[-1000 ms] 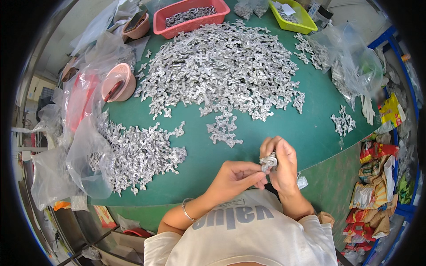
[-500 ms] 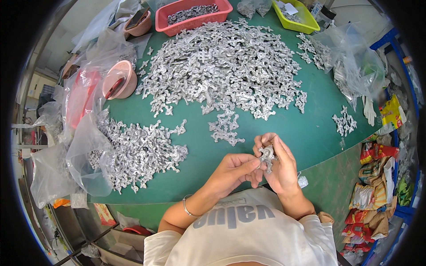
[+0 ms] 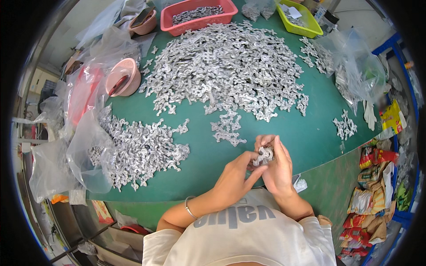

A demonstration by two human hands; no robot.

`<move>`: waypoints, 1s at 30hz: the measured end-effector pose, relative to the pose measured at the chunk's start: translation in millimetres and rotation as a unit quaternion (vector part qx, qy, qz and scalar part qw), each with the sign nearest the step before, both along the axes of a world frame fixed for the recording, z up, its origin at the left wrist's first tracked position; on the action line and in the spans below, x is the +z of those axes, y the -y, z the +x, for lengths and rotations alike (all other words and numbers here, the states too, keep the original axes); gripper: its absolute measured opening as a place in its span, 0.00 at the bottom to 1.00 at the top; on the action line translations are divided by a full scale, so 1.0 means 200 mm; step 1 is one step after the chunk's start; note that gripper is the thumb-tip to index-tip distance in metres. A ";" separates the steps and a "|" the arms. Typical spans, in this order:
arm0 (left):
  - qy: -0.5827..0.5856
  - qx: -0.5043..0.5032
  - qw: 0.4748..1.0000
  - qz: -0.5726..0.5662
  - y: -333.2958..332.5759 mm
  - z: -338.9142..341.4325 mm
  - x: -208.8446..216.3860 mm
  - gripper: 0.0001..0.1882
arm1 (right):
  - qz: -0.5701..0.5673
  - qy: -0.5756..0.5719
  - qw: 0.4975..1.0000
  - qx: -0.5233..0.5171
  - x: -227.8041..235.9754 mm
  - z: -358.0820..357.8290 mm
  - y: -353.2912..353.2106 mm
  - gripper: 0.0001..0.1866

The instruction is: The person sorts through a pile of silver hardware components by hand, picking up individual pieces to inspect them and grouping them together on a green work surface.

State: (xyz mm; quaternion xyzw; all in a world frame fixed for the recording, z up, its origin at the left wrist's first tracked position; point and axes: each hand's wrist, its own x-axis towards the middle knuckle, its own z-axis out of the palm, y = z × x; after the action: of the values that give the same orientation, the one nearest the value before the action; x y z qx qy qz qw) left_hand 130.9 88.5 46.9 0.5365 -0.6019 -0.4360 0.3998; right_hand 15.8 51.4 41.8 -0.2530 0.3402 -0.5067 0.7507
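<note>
At the far left, clear plastic bags (image 3: pixel 84 150) slump over the edge of the green desk (image 3: pixel 310 137), one of them lying partly over a smaller heap of silver metal parts (image 3: pixel 142 153). Behind it sits a pink bowl (image 3: pixel 122 82), and further back a red tray (image 3: pixel 199 15) holding more of the same parts.

The middle of the desk is covered by the big pile of metal parts (image 3: pixel 226 68), with a small cluster (image 3: pixel 227 128) lying just apart from it, near the person's hands.

Both hands meet above the near edge of the desk. The left hand (image 3: pixel 233 179) pinches with its fingertips at a small metal piece (image 3: pixel 265 155), while the right hand (image 3: pixel 277 168) is curled around that piece, gripping it from the other side. The piece is therefore off the desk, caught between the two hands; how many pieces are in the grip cannot be told.

To the right lie a little group of parts (image 3: pixel 345 126), a yellow-green tray (image 3: pixel 299 20) and more clear bags (image 3: pixel 355 75).

The likely mishap is a slip: the piece is small and smooth, and held over the desk's edge, so a loosened pinch could drop it to the floor. Its jagged outline could also nick bare fingers.
</note>
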 end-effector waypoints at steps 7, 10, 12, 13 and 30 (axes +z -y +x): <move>-0.074 0.042 0.990 0.111 0.00 0.09 -0.15 0.08 | -0.065 -0.080 0.992 0.068 -0.08 0.08 -0.01 0.17; -0.024 0.069 0.989 0.127 -0.05 0.25 -0.25 0.06 | -0.203 -0.239 0.946 0.086 -0.19 0.09 0.08 0.14; 0.038 0.154 0.982 0.103 -0.10 0.38 -0.24 0.07 | -0.262 -0.365 0.887 0.107 -0.25 0.06 0.16 0.12; 0.132 0.216 0.966 0.054 -0.11 0.44 -0.22 0.07 | -0.289 -0.426 0.850 0.114 -0.27 0.05 0.20 0.11; 0.515 0.127 0.844 -0.084 0.06 0.53 -0.33 0.16 | -0.406 -0.563 0.719 0.037 -0.36 0.04 0.28 0.04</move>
State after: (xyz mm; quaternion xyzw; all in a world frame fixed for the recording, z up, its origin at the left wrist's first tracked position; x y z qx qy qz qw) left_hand 236.9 75.9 -19.2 0.7198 -0.6822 0.0099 0.1280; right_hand 23.8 -3.7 -30.7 -0.7846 0.4523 -0.3320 0.2636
